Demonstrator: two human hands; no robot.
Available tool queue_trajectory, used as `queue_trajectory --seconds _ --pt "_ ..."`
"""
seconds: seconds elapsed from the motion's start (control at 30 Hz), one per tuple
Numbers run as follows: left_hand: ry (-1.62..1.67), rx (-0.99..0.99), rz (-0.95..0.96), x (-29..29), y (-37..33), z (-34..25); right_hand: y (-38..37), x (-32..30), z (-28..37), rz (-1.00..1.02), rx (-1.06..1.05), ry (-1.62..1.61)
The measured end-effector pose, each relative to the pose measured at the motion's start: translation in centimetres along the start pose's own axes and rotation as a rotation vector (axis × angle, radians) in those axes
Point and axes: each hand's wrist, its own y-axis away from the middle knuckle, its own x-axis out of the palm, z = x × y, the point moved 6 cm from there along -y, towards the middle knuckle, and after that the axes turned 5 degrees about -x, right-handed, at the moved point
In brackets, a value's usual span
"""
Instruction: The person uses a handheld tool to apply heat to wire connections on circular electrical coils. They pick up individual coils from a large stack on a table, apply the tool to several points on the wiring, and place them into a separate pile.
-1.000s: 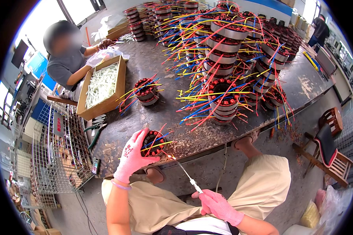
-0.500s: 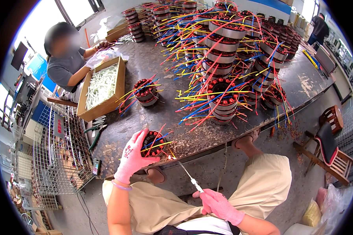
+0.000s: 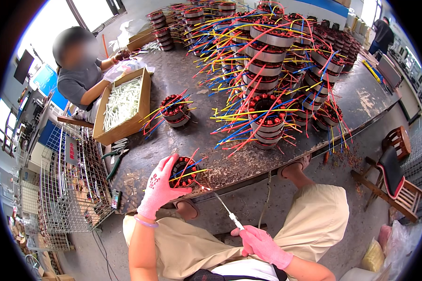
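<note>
My left hand (image 3: 157,187), in a pink glove, is closed around the side of a motor stator (image 3: 188,177) at the table's near edge. Red copper windings ring its open centre, and red, blue and yellow leads stick out to the right. Over my lap, my right hand (image 3: 262,244), also gloved in pink, is closed on a slim tool with a white grip and thin shaft (image 3: 226,208). It looks like a soldering iron. Its far end is close to a short wire end at the stator's lower right; whether they touch is too small to tell.
Tall stacks of stators (image 3: 267,61) with long leads fill the table's back right. One single stator (image 3: 175,111) stands left of them. A cardboard box (image 3: 119,133) of white tubes, green-handled pliers (image 3: 116,164) and a wire cage (image 3: 75,187) are at left. A co-worker (image 3: 82,70) sits behind the box.
The tool's far end has shifted very slightly against the wire end. The co-worker's hands have moved a little. My left hand and the stator stay in place.
</note>
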Motion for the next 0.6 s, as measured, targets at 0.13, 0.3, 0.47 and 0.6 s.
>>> queue_trajectory --seconds 0.13,0.3,0.47,0.6 --pt "-0.006 -0.010 0.001 0.0 0.1 0.0 0.1 0.4 0.8 0.008 -0.010 -0.001" --pt "-0.007 -0.020 0.003 0.1 0.0 0.0 0.1 0.5 1.2 0.024 -0.012 0.034" --pt "-0.009 -0.038 0.004 0.1 0.0 0.0 0.0 0.2 0.4 0.008 -0.018 0.010" --pt "-0.005 -0.036 0.004 0.1 0.0 -0.1 0.0 0.2 0.7 -0.005 -0.009 0.057"
